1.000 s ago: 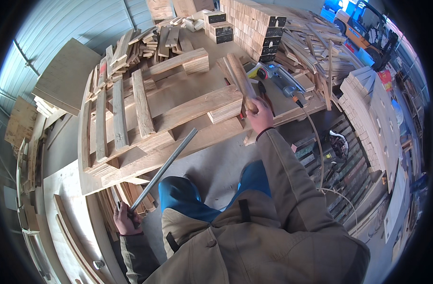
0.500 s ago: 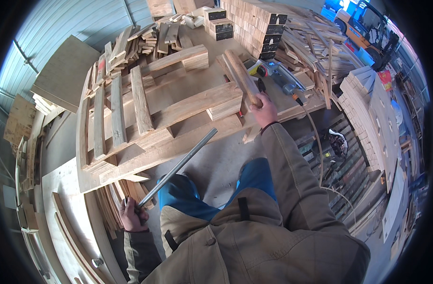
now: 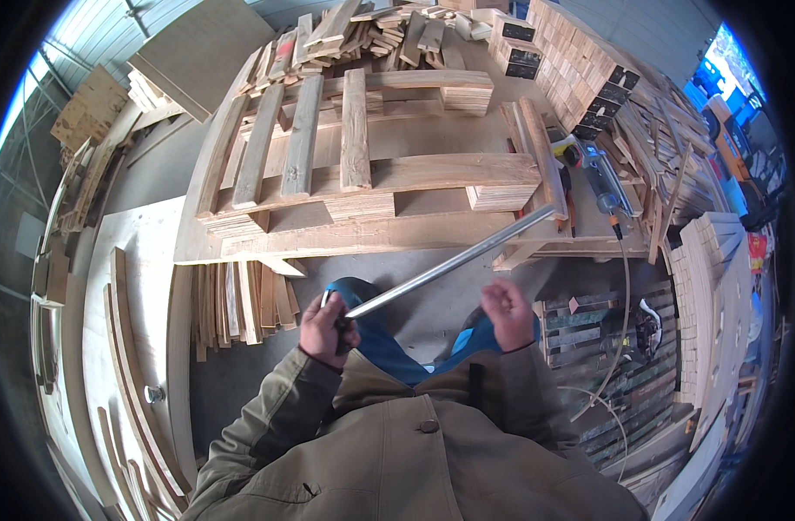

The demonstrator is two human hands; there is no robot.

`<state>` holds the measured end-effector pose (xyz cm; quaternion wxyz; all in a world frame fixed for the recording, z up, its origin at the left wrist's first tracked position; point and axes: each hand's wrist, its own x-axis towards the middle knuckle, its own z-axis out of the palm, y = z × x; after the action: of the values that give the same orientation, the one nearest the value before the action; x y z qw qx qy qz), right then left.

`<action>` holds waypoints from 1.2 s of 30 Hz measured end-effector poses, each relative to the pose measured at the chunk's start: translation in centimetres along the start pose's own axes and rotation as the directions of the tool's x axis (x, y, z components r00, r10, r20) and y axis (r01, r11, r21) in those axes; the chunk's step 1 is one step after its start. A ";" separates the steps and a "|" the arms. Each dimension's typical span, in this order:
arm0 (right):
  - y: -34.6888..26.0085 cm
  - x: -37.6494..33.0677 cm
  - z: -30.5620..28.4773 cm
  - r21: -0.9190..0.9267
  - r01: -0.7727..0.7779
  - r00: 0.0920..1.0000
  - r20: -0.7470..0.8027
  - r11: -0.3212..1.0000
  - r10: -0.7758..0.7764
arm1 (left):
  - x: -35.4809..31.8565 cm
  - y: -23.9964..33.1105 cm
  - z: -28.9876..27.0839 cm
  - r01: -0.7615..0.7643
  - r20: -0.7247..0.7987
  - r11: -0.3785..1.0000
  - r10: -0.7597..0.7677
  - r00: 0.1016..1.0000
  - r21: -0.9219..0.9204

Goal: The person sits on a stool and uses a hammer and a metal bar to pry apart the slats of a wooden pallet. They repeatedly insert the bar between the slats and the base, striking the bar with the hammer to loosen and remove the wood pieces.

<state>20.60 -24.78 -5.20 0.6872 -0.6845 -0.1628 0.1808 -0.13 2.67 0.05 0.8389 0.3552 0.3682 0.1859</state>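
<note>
My left hand (image 3: pixel 326 328) is closed round the lower end of a grey metal pipe (image 3: pixel 449 263). The pipe slants up to the right, its far end in front of the table edge. A small shiny piece shows at my left fingers, too small to name. My right hand (image 3: pixel 507 314) hovers near my right knee, slightly blurred, fingers loosely bent and nothing visible in them. Ahead, a slatted wooden pallet frame (image 3: pixel 354 130) with block feet lies on the plywood-topped table (image 3: pixel 328 239). A wooden board (image 3: pixel 540 156) rests at the frame's right end.
Right of the board lies a grey air nailer (image 3: pixel 601 178) with a hose (image 3: pixel 625 286) hanging down. Stacked wood blocks (image 3: pixel 580 61) and loose slats (image 3: pixel 397 39) fill the table's back. At left stands a pale panel (image 3: pixel 145 295) with strips on it; a slatted pallet (image 3: pixel 588 365) lies lower right.
My right hand has let go of the wooden board and drawn back toward my body. My left hand has risen and moved right with the pipe. The view has turned left.
</note>
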 end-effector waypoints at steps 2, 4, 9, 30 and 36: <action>-1.3 -2.4 3.8 -0.003 -0.007 0.971 0.240 1.000 0.008 | 0.2 -2.1 2.0 0.094 0.048 0.995 -0.092 0.995 -0.040; -2.7 -3.7 6.8 -0.074 0.135 0.919 0.382 0.988 -0.097 | 0.2 -4.3 3.9 0.189 0.179 0.978 -0.170 0.969 -0.089; -4.2 -3.1 9.4 -0.236 0.184 0.929 0.360 0.954 -0.089 | 0.1 -7.5 5.9 0.281 0.424 0.943 -0.183 0.887 -0.180; -6.9 -2.8 4.7 -0.431 0.030 0.945 0.307 0.902 0.115 | 3.3 -3.2 0.1 -0.071 0.421 0.948 -0.071 0.904 0.311; -7.0 -3.7 8.0 -0.499 0.172 0.859 0.498 0.849 0.118 | 2.7 -2.3 4.5 -0.212 0.538 0.906 -0.020 0.843 0.367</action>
<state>13.74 -19.47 2.01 0.4072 -0.7707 -0.3923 0.2939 5.16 0.59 -0.76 0.8026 0.5797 0.1346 0.0414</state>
